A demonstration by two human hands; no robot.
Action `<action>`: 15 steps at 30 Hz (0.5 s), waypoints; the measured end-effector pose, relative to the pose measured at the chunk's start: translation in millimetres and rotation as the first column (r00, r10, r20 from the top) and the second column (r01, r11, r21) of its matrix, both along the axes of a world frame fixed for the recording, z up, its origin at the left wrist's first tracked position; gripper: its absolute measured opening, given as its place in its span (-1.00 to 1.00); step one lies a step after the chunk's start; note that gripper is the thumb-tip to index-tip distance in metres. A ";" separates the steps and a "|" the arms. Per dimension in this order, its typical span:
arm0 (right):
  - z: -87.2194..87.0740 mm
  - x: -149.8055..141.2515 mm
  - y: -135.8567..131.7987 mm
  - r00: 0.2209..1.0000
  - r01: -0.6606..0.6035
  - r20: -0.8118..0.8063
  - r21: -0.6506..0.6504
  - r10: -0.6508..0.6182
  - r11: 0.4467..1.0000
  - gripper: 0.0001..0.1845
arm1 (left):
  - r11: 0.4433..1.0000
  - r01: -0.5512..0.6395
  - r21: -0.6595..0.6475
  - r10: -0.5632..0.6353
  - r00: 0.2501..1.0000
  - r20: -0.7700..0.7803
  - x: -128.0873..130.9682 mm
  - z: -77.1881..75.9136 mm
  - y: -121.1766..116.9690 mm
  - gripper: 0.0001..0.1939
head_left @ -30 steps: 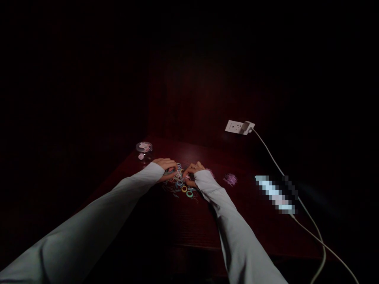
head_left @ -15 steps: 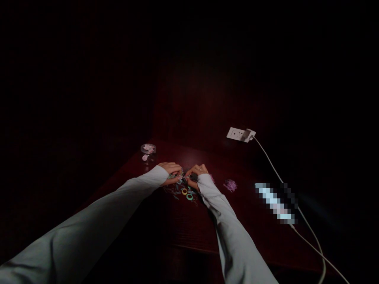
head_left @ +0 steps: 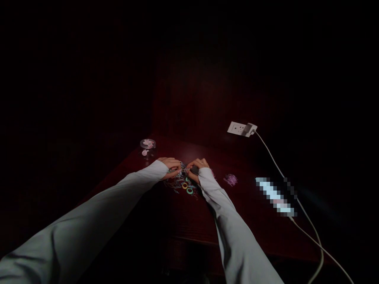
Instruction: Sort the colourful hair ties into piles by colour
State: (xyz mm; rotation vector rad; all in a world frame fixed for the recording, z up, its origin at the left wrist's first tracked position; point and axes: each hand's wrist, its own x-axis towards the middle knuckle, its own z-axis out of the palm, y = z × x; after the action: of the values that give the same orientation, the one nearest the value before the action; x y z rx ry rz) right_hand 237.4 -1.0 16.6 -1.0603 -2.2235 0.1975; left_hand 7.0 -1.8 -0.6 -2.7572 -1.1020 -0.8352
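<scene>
My left hand [head_left: 172, 165] is closed in a pinch over a pile of small, thin, mixed-colour pieces [head_left: 177, 184]. Close beside it, my right hand [head_left: 197, 169] is pinched too, with its fingertips facing the left ones. Something thin and pale shows between the fingertips, too small to name. A yellow ring [head_left: 184, 185] and a green ring [head_left: 190, 191] lie just below the hands, among the loose pieces. Part of the pile is hidden under my fingers.
Right of my hands lies a heap of thin purple pieces [head_left: 230, 180]. A clear round jar [head_left: 147, 149] with pink-and-white bits stands at the left edge of the dark red table [head_left: 189, 228]. A charger sits in a wall socket [head_left: 237, 129]; its white cable [head_left: 271, 159] runs down the right, near a blurred-out bright device [head_left: 275, 197].
The whole view has shifted slightly, so the table things appear a little higher. My fingertips remain together over the pile, with a thin pale strand now showing between them.
</scene>
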 end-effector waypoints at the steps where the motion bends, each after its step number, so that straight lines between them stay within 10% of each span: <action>1: 0.5 0.7 0.0 1.000 0.005 -0.005 0.001 -0.005 1.000 -0.92 | 1.000 -0.015 -0.002 0.015 1.000 0.013 0.0 -0.2 -0.4 -0.76; 15: -0.1 0.0 -1.4 0.999 -0.043 0.011 0.004 0.043 0.999 -0.91 | 1.000 0.014 -0.010 -0.014 1.000 -0.025 -1.3 6.5 -5.7 -0.62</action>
State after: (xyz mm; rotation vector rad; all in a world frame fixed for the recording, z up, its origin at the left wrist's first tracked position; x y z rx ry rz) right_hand 237.4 -2.4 16.4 -1.0143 -2.2563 0.2056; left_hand 5.6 -7.5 5.9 -2.7790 -1.0865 -0.7961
